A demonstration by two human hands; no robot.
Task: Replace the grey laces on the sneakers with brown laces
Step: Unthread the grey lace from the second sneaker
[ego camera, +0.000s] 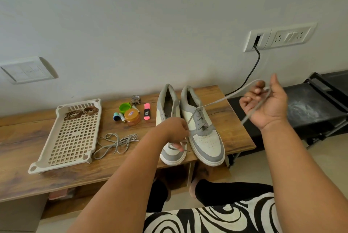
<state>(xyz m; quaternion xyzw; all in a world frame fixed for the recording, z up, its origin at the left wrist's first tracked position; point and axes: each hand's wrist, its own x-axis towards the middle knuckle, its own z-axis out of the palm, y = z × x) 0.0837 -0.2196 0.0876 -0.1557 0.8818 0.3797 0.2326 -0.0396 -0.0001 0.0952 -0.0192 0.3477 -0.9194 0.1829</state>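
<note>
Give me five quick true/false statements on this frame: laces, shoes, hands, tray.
1. The right hand holds a grey lace pulled up from the right sneaker. True.
2. The brown laces are already threaded into the left sneaker. False: they lie in the perforated tray.
3. A loose grey lace lies on the wooden table beside the tray. True.
4. The left hand rests inside the tray. False: it is at the sneakers, pinching a lace end.
5. The pink highlighter lies left of the sneakers. True.
</note>
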